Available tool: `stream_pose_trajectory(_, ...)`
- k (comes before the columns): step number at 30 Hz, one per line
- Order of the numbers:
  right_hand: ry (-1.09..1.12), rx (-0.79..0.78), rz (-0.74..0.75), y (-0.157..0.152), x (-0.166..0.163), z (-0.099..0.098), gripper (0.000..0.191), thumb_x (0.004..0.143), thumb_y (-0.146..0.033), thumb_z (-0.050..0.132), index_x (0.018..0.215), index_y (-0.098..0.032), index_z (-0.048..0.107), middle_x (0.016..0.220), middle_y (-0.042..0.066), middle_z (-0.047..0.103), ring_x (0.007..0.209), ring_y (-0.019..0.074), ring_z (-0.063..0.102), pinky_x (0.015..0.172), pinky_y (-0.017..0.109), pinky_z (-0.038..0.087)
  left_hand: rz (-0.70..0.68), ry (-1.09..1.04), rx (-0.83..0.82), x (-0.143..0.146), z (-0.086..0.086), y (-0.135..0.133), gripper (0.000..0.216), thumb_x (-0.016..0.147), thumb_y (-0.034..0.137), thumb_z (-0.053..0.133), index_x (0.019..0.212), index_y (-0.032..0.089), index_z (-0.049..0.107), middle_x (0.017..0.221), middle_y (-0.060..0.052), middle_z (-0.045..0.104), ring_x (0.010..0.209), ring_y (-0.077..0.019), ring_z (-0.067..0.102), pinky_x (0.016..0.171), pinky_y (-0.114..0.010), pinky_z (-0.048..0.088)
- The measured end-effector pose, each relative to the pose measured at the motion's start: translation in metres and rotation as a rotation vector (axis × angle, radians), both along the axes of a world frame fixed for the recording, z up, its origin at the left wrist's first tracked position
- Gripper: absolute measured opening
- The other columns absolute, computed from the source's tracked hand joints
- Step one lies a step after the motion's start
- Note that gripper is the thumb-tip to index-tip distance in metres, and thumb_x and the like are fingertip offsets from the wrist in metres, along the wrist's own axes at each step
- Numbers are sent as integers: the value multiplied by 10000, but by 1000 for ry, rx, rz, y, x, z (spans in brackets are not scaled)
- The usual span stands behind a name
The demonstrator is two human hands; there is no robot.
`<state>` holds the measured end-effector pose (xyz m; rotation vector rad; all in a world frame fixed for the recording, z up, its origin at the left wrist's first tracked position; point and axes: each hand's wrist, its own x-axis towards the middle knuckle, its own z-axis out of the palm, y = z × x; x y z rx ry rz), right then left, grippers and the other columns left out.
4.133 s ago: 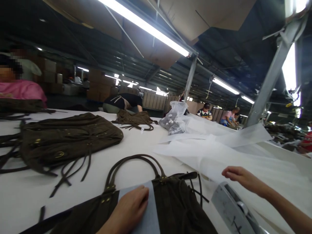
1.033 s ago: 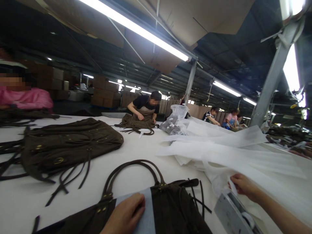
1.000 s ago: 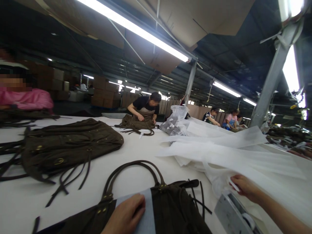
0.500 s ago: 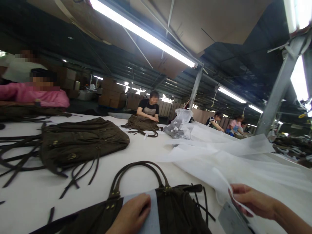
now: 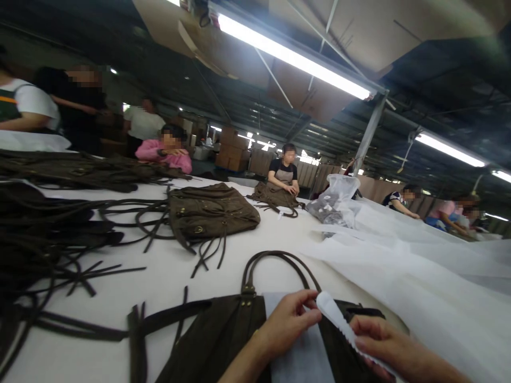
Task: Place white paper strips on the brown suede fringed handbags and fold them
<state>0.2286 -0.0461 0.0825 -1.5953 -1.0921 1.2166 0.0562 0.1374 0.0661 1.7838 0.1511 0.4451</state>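
A dark brown suede handbag [image 5: 223, 340] with looped handles [image 5: 275, 266] lies on the white table [image 5: 167, 287] right in front of me. A pale sheet [image 5: 295, 361] rests on top of it. My left hand [image 5: 289, 322] and my right hand [image 5: 383, 346] meet over the bag, each pinching an end of a white strip of tape [image 5: 337, 319] with a jagged edge. The strip stretches between the two hands.
Another brown bag [image 5: 211, 213] lies farther back, with loose straps [image 5: 59, 250] piled at the left. White fabric sheets [image 5: 419, 276] cover the right side, behind them a plastic bag of parts [image 5: 333, 202]. Several people work around the table, one handling a bag [image 5: 275, 194].
My view has swung left and down. My right hand brought a white strip of tape from the dispenser at the right over to the bag, and my left hand lifted off the sheet to pinch it.
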Motion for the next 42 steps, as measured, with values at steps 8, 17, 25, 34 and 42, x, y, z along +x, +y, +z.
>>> stream_pose_trajectory(8, -141, 65, -14, 23, -17, -32, 353, 786, -524, 620, 903, -199, 547, 607, -61, 508, 440, 58, 444, 390, 159, 294, -1, 26, -244, 7, -10, 2, 174, 711, 311, 553, 630, 159, 534, 518, 51, 478, 455, -72, 402, 448, -197, 288)
stream_pose_trajectory(17, -398, 146, -212, 35, -38, -37, 262, 804, -431, 599, 772, -193, 492, 590, -58, 450, 501, 91, 425, 433, 199, 358, 168, 102, -199, 17, -19, -9, 193, 652, 314, 603, 596, 182, 474, 497, 58, 489, 410, -99, 473, 375, -196, 299)
stream_pose_trajectory(25, -829, 7, -327, -19, 34, -25, 173, 759, -373, 594, 687, -230, 529, 619, 5, 550, 590, 169, 510, 550, 282, 353, 116, 140, -281, 13, -22, 4, 253, 666, 390, 649, 640, 172, 522, 506, 55, 512, 451, -101, 505, 395, -186, 321)
stream_pose_trajectory(34, -449, 98, -151, 5, -17, -38, 672, 790, -542, 585, 1367, -260, 390, 913, 49, 653, 784, 217, 619, 700, 318, 471, 87, 160, -290, 14, -28, -4, 299, 679, 437, 651, 642, 175, 513, 507, 56, 515, 436, -88, 483, 389, -182, 309)
stream_pose_trajectory(42, -326, 83, -57, 75, -55, -45, 402, 845, -578, 462, 827, -183, 537, 640, -4, 589, 492, 139, 566, 449, 244, 428, 92, 177, -349, 3, -33, 19, 637, 717, 776, 430, 661, 153, 553, 492, 5, 565, 361, -74, 426, 389, -201, 255)
